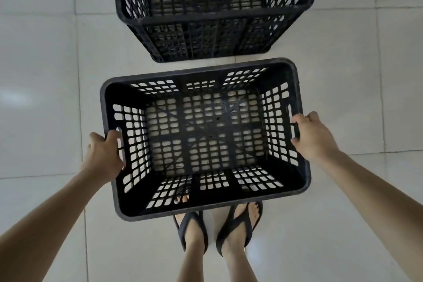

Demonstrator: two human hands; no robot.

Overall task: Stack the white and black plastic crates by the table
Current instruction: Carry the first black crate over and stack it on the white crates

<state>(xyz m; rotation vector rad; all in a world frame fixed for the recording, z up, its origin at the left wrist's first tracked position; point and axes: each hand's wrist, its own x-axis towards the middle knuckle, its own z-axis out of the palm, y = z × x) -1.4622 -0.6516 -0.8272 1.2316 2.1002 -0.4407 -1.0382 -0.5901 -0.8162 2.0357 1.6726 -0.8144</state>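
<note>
I hold a black slotted plastic crate point(201, 75) in the air above my feet, its open top facing me. My left hand point(104, 155) grips its left rim at the handle slot. On the opposite side my right hand point(312, 136) grips the right rim at that handle slot. Just beyond the held crate, a second black crate point(212, 16) stands on the floor, open side up; its far end is cut off by the top of the frame. No white crate is in view.
Pale glossy floor tiles point(41, 75) surround both crates. My feet in dark sandals point(217, 229) stand directly under the near edge of the held crate.
</note>
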